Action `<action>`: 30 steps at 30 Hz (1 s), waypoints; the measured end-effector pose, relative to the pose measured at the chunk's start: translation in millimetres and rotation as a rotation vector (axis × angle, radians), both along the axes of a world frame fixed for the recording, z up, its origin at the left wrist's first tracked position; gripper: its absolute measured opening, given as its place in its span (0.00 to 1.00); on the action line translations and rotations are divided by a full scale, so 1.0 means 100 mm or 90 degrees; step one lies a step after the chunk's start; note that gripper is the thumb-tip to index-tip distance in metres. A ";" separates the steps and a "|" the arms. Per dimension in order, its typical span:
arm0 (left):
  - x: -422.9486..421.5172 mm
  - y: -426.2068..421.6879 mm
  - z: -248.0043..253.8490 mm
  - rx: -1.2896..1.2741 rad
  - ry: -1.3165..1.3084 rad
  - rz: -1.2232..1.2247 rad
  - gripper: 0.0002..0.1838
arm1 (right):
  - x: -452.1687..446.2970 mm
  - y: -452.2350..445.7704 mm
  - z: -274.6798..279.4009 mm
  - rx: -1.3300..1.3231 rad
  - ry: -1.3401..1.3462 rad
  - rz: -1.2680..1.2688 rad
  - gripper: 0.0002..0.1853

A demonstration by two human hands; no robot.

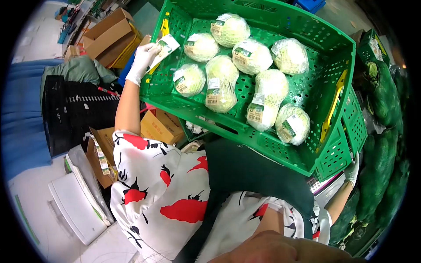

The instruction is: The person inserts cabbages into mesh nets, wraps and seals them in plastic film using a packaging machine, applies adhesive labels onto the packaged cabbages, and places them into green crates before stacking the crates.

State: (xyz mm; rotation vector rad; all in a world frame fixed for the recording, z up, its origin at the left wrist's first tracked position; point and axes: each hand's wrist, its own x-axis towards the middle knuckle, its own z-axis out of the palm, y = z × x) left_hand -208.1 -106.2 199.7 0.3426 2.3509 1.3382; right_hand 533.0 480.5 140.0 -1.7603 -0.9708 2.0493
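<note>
A large green plastic crate [245, 133] with yellow handles is tilted in front of my chest. Inside lie several pale, round vegetables [221, 83] in white netting and clear film, with printed labels; their exact kind I cannot make out. At the crate's upper left side, my left hand [144, 57], in a white glove, is closed on a white card with green print [166, 46]. My right hand [352, 172], gloved too, is at the lower right corner of a second green crate [335, 151] under the first. Its fingers seem curled at that corner and are partly hidden.
Big dark green gourds [379, 166] are piled along the right. On the left stand an open cardboard box [107, 39], a black ribbed bin [81, 109] and a blue cloth [22, 118]. Another cardboard box [162, 125] sits below my left forearm, near a white panel [79, 208].
</note>
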 end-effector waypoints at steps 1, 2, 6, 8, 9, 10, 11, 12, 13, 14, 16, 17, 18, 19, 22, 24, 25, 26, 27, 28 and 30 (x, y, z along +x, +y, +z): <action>-0.03 -0.02 -0.06 0.024 -0.019 0.010 0.09 | -0.05 -0.04 0.04 0.002 0.019 0.016 0.24; -0.02 -0.01 -0.06 0.028 -0.024 0.017 0.09 | -0.05 -0.02 0.03 0.018 0.030 0.015 0.26; -0.06 0.02 -0.10 0.023 -0.043 0.018 0.09 | 0.07 0.15 -0.06 0.024 0.036 0.058 0.31; -0.07 0.03 -0.08 0.017 -0.046 0.004 0.09 | 0.13 0.27 -0.10 0.001 0.016 0.103 0.30; -0.10 0.00 -0.09 -0.006 -0.010 -0.008 0.10 | 0.12 0.31 -0.07 -0.016 0.004 0.133 0.29; -0.05 0.04 -0.01 -0.040 0.020 -0.005 0.11 | 0.14 0.32 -0.10 -0.003 -0.002 0.120 0.29; -0.09 0.04 -0.04 -0.045 0.043 -0.030 0.11 | 0.18 0.31 -0.15 0.010 -0.011 0.104 0.29; -0.15 0.02 -0.06 -0.049 0.068 -0.056 0.11 | 0.23 0.33 -0.17 0.024 -0.017 0.086 0.29; -0.19 0.02 -0.07 -0.057 0.069 -0.063 0.11 | 0.32 0.39 -0.10 0.008 -0.057 0.152 0.29; -0.20 0.03 -0.07 -0.067 0.073 -0.069 0.11 | 0.33 0.35 0.01 0.033 -0.118 0.136 0.29; -0.16 0.09 -0.01 -0.064 0.082 -0.070 0.11 | 0.12 0.11 0.25 0.077 -0.237 0.107 0.29; -0.16 0.10 -0.04 -0.076 0.128 -0.074 0.11 | 0.27 0.21 0.13 0.096 -0.208 0.117 0.30; -0.09 0.11 0.01 -0.072 0.128 -0.076 0.11 | 0.55 0.44 -0.21 0.165 -0.153 0.112 0.29; -0.07 0.10 0.02 -0.091 0.137 -0.083 0.11 | 0.57 0.40 -0.24 0.235 -0.146 0.067 0.28; -0.08 0.08 0.13 -0.094 0.153 -0.124 0.12 | 0.05 -0.12 0.48 0.335 -0.189 -0.052 0.23; -0.02 0.11 0.18 -0.103 0.150 -0.130 0.11 | -0.17 -0.35 0.83 0.291 -0.180 -0.123 0.22; -0.11 0.07 0.12 -0.130 0.181 -0.149 0.11 | -0.15 -0.38 0.89 0.302 -0.212 -0.124 0.22; -0.18 0.03 0.04 -0.091 0.163 -0.152 0.10 | -0.10 -0.42 0.94 0.313 -0.245 -0.123 0.23; -0.20 0.00 -0.02 -0.051 0.145 -0.152 0.10 | 0.00 -0.49 0.94 0.345 -0.252 -0.133 0.24; -0.20 -0.03 -0.06 -0.010 0.127 -0.151 0.10 | 0.29 -0.43 0.87 0.363 -0.302 -0.122 0.27; -0.22 -0.01 -0.02 0.028 0.131 -0.180 0.10 | 0.66 -0.55 0.97 0.416 -0.394 -0.212 0.28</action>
